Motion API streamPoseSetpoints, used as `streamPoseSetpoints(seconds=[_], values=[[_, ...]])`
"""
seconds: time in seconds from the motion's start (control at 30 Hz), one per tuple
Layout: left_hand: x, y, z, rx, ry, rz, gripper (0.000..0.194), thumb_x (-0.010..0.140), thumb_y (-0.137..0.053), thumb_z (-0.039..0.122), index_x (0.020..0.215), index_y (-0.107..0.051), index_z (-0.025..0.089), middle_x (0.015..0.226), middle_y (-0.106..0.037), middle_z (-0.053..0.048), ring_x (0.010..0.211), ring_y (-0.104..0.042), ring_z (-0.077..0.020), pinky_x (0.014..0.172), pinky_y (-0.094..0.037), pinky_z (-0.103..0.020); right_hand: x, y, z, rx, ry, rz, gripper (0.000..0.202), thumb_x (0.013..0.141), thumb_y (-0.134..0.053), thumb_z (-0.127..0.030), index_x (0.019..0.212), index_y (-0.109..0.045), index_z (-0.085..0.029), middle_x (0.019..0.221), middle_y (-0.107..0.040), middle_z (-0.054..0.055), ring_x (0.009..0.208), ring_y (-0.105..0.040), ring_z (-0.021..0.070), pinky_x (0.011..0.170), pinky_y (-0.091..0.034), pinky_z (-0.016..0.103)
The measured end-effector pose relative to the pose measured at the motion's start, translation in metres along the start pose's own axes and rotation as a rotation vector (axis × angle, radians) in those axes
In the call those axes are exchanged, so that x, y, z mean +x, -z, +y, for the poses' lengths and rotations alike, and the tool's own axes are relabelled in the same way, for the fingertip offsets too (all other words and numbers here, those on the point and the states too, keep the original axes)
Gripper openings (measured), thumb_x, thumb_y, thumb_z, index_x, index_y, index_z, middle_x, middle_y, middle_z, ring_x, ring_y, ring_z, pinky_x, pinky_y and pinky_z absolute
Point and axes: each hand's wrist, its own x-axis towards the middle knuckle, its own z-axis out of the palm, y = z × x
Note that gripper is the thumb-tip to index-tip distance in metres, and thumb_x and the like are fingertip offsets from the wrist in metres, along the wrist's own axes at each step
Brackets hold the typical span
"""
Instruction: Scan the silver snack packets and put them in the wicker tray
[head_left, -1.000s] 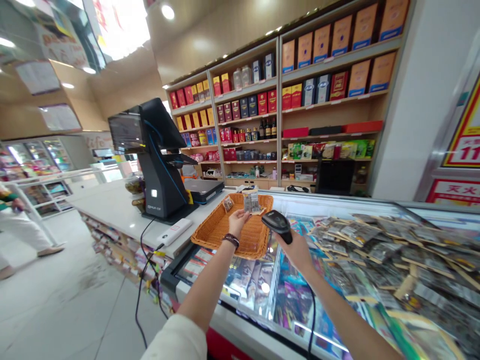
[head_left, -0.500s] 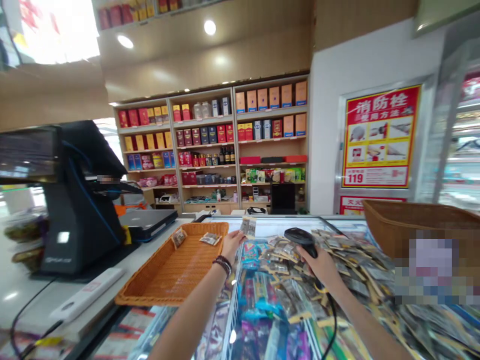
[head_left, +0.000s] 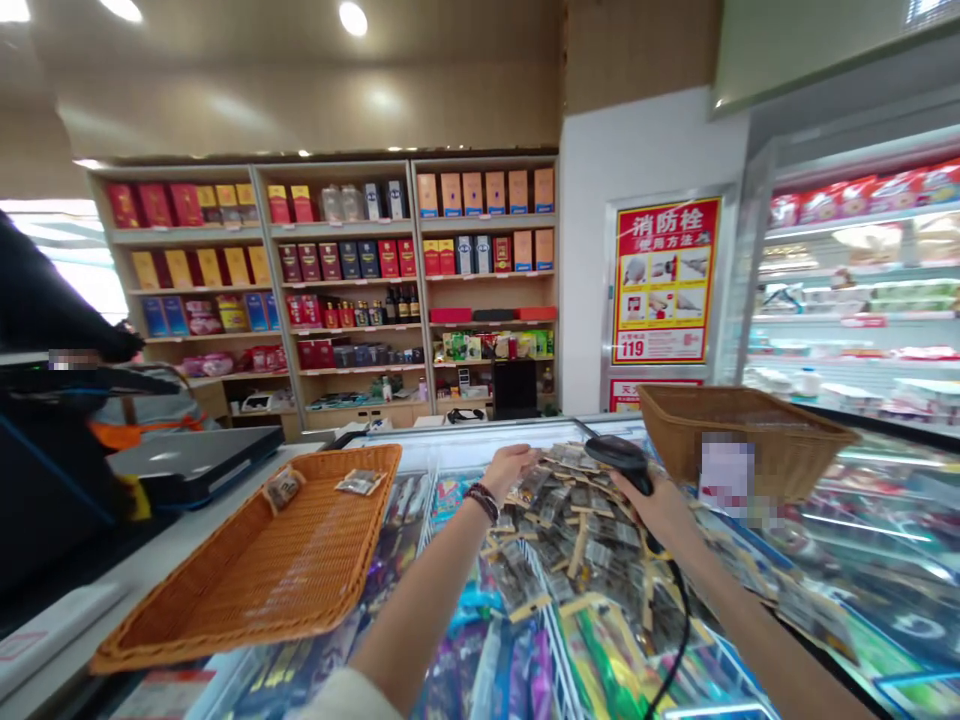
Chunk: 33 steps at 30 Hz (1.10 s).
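My left hand point(head_left: 507, 474), with a dark beaded bracelet at the wrist, is at the near-left edge of a heap of small clear packets point(head_left: 592, 530). Its fingers are closed on a small packet point(head_left: 529, 484), partly lost against the heap. A black handheld barcode scanner point(head_left: 619, 458) is gripped in my right hand point(head_left: 654, 502) above the pile, its head towards my left hand. The scanner's cable hangs down below my wrist. To the left, a shallow orange wicker basket point(head_left: 292, 560) holds two small packets, one at its far edge point(head_left: 361, 482) and one at its left point(head_left: 282, 489).
Under the heap lies a glass-edged freezer point(head_left: 450, 450) with wire dividers and colourful wrapped goods point(head_left: 495, 650). A brown basket point(head_left: 735, 430) stands on its right side. At left are a flat black device point(head_left: 202, 465) and a dark terminal point(head_left: 45, 470). Shelves point(head_left: 337, 230) line the back.
My view has swung to the right. My left hand has moved from beside the orange basket to the heap, its packet lowered. The scanner stays in my right hand over the pile.
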Motion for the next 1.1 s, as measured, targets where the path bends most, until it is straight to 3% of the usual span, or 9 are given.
streamPoseSetpoints(seconds=[0.07,0.17,0.4,0.57,0.67,0.77,0.9,1.1], values=[[-0.009,0.021,0.004,-0.021,0.028,0.007,0.023,0.070,-0.090,0.015,0.089,-0.079,0.011,0.097,-0.080,-0.015,0.093,-0.076,-0.0222,0.103,-0.055,-0.039,-0.004,-0.014,-0.005,0.019,0.036,-0.027,0.040,0.083,-0.057,-0.060,0.063,-0.054,-0.026,0.040,-0.055,0.000,0.041,-0.058,0.0216,0.051,-0.042,0.031],[-0.028,0.075,0.012,0.047,0.020,0.067,0.027,0.067,-0.091,0.016,0.091,-0.080,0.011,0.095,-0.080,-0.015,0.094,-0.076,-0.0233,0.101,-0.054,-0.039,-0.009,-0.045,-0.017,0.083,0.064,-0.095,0.041,0.080,-0.059,-0.063,0.064,-0.055,-0.025,0.040,-0.055,0.000,0.040,-0.057,0.0216,0.048,-0.041,0.031],[-0.089,0.223,0.043,0.339,-0.077,0.515,0.016,0.063,-0.083,0.007,0.077,-0.077,0.014,0.083,-0.079,-0.011,0.097,-0.074,-0.0272,0.098,-0.054,-0.038,-0.026,-0.141,-0.070,0.251,0.150,-0.300,0.043,0.079,-0.060,-0.066,0.067,-0.055,-0.025,0.039,-0.054,-0.001,0.038,-0.054,0.0195,0.047,-0.041,0.031],[-0.109,0.293,0.054,0.564,-0.017,0.731,0.027,0.065,-0.080,0.006,0.090,-0.075,0.015,0.096,-0.079,-0.012,0.108,-0.071,-0.0267,0.103,-0.048,-0.035,-0.042,-0.205,-0.107,0.321,0.217,-0.367,0.045,0.080,-0.059,-0.068,0.065,-0.055,-0.025,0.040,-0.054,-0.001,0.039,-0.055,0.0200,0.049,-0.042,0.032],[-0.101,0.318,0.054,0.684,0.041,0.798,0.034,0.063,-0.084,0.011,0.093,-0.071,0.017,0.107,-0.078,-0.014,0.119,-0.067,-0.0284,0.106,-0.045,-0.035,-0.049,-0.234,-0.125,0.331,0.226,-0.383,0.045,0.078,-0.057,-0.069,0.064,-0.055,-0.026,0.038,-0.052,-0.001,0.037,-0.053,0.0198,0.048,-0.041,0.032],[-0.082,0.332,0.054,0.777,0.092,0.820,0.036,0.061,-0.088,0.018,0.090,-0.067,0.018,0.115,-0.076,-0.018,0.128,-0.063,-0.0330,0.110,-0.042,-0.036,-0.054,-0.252,-0.140,0.358,0.193,-0.420,0.044,0.076,-0.057,-0.069,0.065,-0.056,-0.026,0.038,-0.053,-0.001,0.036,-0.052,0.0197,0.046,-0.040,0.032],[-0.056,0.334,0.049,0.962,0.151,0.805,0.035,0.062,-0.087,0.021,0.087,-0.062,0.018,0.127,-0.069,-0.025,0.135,-0.056,-0.0382,0.114,-0.037,-0.040,-0.059,-0.268,-0.148,0.401,0.149,-0.467,0.043,0.075,-0.058,-0.068,0.063,-0.053,-0.027,0.038,-0.053,-0.001,0.035,-0.052,0.0198,0.046,-0.040,0.032],[-0.039,0.334,0.038,1.001,0.171,0.767,0.040,0.052,-0.086,0.007,0.081,-0.060,0.018,0.120,-0.072,-0.024,0.132,-0.060,-0.0382,0.112,-0.040,-0.041,-0.064,-0.284,-0.133,0.423,0.144,-0.432,0.047,0.080,-0.059,-0.071,0.064,-0.054,-0.027,0.038,-0.052,-0.001,0.035,-0.052,0.0197,0.044,-0.038,0.031]])
